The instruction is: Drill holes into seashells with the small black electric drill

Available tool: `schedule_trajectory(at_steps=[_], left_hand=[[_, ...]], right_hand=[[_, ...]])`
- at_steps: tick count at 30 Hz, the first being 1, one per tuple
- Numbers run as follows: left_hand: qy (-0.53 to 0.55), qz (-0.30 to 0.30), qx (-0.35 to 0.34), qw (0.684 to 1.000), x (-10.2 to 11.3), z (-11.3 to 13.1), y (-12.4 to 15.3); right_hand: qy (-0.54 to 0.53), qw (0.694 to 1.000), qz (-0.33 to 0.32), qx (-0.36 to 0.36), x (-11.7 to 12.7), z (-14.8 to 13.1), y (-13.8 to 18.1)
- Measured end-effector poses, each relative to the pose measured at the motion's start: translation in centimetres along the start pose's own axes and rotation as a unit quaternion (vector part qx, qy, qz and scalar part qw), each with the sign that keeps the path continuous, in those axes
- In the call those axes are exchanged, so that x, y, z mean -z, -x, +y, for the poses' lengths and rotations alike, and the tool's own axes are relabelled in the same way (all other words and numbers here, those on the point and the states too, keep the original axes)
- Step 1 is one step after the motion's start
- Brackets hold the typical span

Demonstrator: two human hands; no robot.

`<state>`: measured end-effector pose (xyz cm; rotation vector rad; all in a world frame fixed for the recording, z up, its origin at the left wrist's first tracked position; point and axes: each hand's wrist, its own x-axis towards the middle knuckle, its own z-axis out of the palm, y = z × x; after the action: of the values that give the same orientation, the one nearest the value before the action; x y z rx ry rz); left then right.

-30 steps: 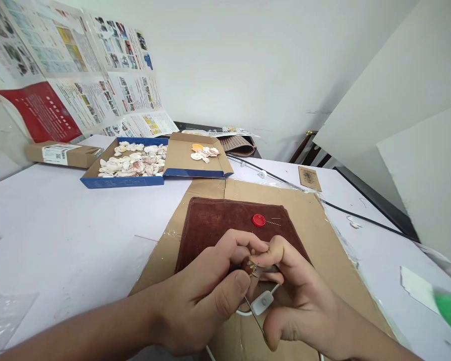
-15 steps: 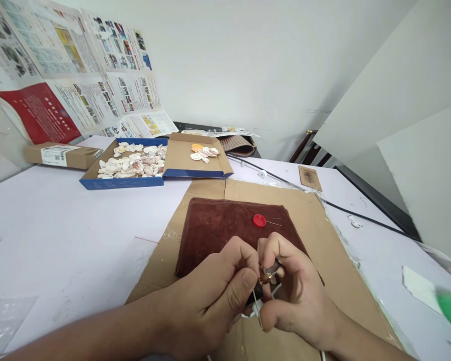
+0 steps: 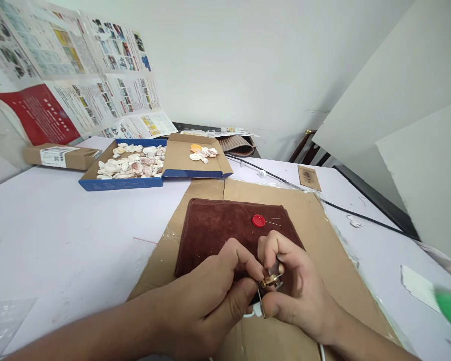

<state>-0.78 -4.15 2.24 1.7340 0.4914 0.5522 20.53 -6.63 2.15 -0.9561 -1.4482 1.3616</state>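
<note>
A small brass-coloured fitting (image 3: pixel 271 281) is held between both hands, above the cardboard sheet (image 3: pixel 285 331), at the near right-hand part of the maroon mat (image 3: pixel 214 225). Its dark end is grasped by the left hand (image 3: pixel 214 298), pinched between thumb and forefinger. Its grey end is touched by the curled fingers of the right hand (image 3: pixel 300 288), whose thumb tip is set against a thin metal rod (image 3: pixel 262 301); whether the fitting is firmly gripped there cannot be told. A white object (image 3: pixel 253 312) below is mostly hidden by the hands.

A red disc (image 3: pixel 258 220) is laid near the mat's far right corner, with fine needles (image 3: pixel 273 223) beside it. Toward the far left corner of the bench (image 3: pixel 97 240), a blue box (image 3: pixel 122 184) is filled with pale shells (image 3: pixel 135 165), its lid (image 3: pixel 176 155) opened rightward.
</note>
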Motion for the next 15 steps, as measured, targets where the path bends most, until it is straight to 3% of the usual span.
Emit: schedule_trajectory(at_steps=[15], left_hand=[[0.063, 0.042, -0.061, 0.995, -0.52, -0.48, -0.05]], right_hand=[[0.167, 0.985, 0.003, 0.035, 0.60, -0.79, -0.17]])
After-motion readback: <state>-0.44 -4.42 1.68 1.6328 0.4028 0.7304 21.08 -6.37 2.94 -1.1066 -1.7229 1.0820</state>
